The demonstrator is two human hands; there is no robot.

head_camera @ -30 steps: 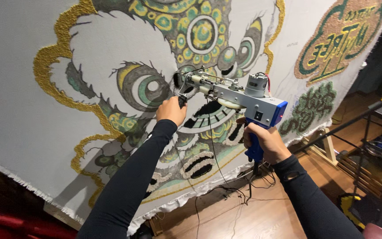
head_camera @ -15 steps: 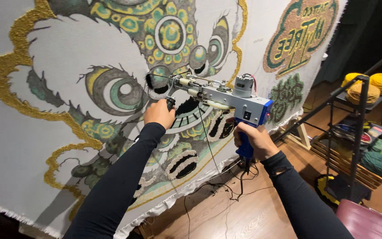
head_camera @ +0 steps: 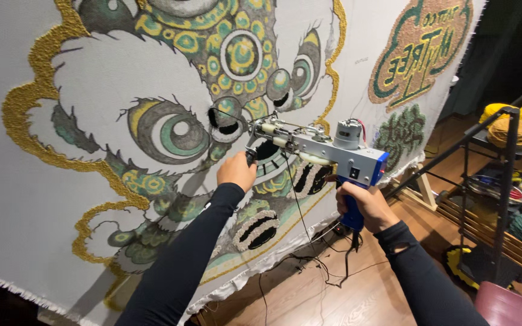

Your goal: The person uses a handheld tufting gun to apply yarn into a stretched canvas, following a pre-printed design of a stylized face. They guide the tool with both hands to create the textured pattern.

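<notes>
Nearest, the right hand point(head_camera: 367, 205) is wrapped tight around the blue pistol grip of the tufting gun point(head_camera: 324, 151), fingers fully closed on it, while the left hand point(head_camera: 237, 172) is closed on the small black front handle below the barrel. Both sleeves are black. Compared with half a second ago and a second ago, the gun sits in much the same pose between the hands, its needle end now pressed toward the dark patch just right of the big green eye on the stretched cloth point(head_camera: 25, 199); the view has drifted leftward over the design, so the work appears to be filling that dark area stitch by stitch (a judgement, since the needle tip itself is too small to read). A thin black yarn point(head_camera: 294, 199) trails down from the gun to a tangle of cords on the wooden floor point(head_camera: 309, 296).

Farther right stands a black metal shelf point(head_camera: 505, 181) with yellow yarn cones on top and green balls in a crate below. Beyond, at the cloth's upper right, a rounded tufted sign point(head_camera: 418, 51) shows green lettering on tan, with a smaller green patch beneath
</notes>
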